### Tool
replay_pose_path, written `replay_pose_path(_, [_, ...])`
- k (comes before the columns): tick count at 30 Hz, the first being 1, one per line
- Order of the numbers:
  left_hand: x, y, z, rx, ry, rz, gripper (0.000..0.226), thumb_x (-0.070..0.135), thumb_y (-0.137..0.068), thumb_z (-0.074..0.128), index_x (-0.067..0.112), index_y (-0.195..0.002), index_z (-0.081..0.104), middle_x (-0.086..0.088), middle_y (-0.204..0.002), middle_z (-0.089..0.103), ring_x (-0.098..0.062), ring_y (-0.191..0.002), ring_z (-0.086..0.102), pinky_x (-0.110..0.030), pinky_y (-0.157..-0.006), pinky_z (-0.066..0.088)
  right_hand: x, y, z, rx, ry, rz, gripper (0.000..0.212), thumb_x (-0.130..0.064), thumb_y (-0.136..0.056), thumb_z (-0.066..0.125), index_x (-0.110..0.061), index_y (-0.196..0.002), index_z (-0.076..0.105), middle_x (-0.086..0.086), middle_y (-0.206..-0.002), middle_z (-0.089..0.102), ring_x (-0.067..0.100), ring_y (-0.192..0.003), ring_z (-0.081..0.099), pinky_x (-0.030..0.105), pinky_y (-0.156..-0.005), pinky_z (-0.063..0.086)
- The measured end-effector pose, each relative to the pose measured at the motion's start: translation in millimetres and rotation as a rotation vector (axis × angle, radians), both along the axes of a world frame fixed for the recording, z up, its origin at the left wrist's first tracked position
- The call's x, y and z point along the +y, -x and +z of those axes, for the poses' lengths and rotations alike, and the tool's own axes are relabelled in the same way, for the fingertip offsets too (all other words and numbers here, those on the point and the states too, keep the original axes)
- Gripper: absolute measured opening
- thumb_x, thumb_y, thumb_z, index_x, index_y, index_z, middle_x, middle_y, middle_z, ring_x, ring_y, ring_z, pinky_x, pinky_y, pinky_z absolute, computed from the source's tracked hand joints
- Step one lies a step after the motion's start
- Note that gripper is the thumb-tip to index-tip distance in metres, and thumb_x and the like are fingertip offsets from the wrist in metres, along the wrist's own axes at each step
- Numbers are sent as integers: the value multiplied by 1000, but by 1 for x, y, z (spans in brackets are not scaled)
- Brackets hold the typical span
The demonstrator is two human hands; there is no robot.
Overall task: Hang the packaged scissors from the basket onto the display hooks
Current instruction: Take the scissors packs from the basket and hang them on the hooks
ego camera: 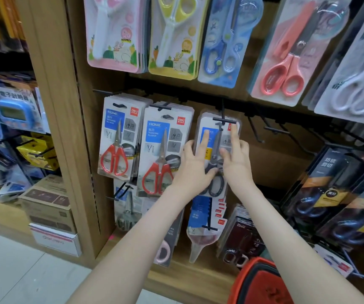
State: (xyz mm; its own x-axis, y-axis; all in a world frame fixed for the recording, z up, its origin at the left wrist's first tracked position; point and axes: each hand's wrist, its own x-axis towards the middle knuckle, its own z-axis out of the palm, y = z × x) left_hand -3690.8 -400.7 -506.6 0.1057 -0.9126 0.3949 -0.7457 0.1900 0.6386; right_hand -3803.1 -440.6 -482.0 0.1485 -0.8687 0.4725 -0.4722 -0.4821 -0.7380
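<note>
Red plastic basket [258,281] low right, by our forearms. Our left hand [195,165] and right hand [236,159] each grip clear blister pack of black-handled scissors [215,148] by its edges, top at black wire hook [224,122]. Risk: hang hole misses hook tip, pack falls once we release.

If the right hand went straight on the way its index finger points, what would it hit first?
The right hand would likely meet the hook's crossbar atop the packaged scissors; depth is unclear.

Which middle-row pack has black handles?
The black-handled pack on the third hook, gripped by the left hand and right hand; the red-handled packs hang left of it.
</note>
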Motion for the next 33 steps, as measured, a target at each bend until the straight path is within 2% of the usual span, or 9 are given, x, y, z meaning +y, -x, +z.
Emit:
replay_pose_path(3, [-6,10,-2,-16,26,59,92,21,-93,58,30,-153,-12,-14,-159,-6,-36,-146,5,-47,-115,25,-3,8,-1,122,-11,10,71,-14,-102,43,-45,-150,3,3,-152,23,13,-113,50,22,-88,38])
replay_pose_path(5, [0,22,-7,-38,37,134,91,19,-93,55,28,-153,-13,-19,-159,-14,-38,-147,-1,-48,-118,16,9,22,-12,160,-4,43,72,-15,-101,45,-44,-151,1,1,-156,19,16,-130,40,19,-93,32])
replay_pose_path(8, [21,58,-27,-128,54,221,92,23,-91,58,20,-154,-9,-25,-158,-16,-40,-147,-8,-51,-118,5,45,69,-51,226,4,-9,68,-17,-101,47,-37,-153,8,2,-148,31,5,-111,44,24,-88,41])
replay_pose_path(10, [42,92,-49,-143,29,177,91,23,-88,60,15,-155,-3,-24,-159,-12,-40,-147,-6,-52,-117,6,75,111,-92,280,-20,-37,64,-16,-100,48,-30,-153,15,3,-139,39,3,-105,43,25,-87,41])
replay_pose_path(14, [96,173,-106,-143,-88,-100,77,12,-85,58,9,-152,21,-22,-159,7,-40,-144,13,-48,-116,14,138,204,-183,430,-250,-105,66,-10,-97,52,-18,-153,18,10,-144,40,24,-133,37,28,-106,29])
replay_pose_path(18, [127,237,-179,-255,-450,-372,70,8,-89,55,11,-151,22,-16,-158,12,-35,-141,18,-41,-114,21,186,275,-256,551,-488,-176,69,-11,-96,53,-11,-153,15,15,-137,45,31,-127,41,30,-103,30])
replay_pose_path(22, [130,266,-264,-417,-859,-371,68,22,-96,53,21,-153,16,-17,-159,8,-35,-144,13,-44,-115,20,204,306,-308,582,-723,-102,77,-25,-97,56,-18,-153,5,10,-148,35,26,-137,32,33,-109,28])
replay_pose_path(26, [131,270,-308,-548,-1177,-425,71,40,-95,48,34,-153,7,-16,-160,-2,-36,-147,3,-51,-119,8,201,317,-351,752,-788,121,101,-66,-83,56,-17,-154,2,9,-159,16,27,-147,15,45,-115,21])
replay_pose_path(33, [111,255,-326,-664,-1405,-522,68,59,-97,34,34,-155,6,-7,-163,-8,-35,-149,4,-40,-120,18,198,331,-380,926,-868,348,96,-60,-88,55,-22,-155,-4,3,-163,-2,21,-149,-3,45,-119,1])
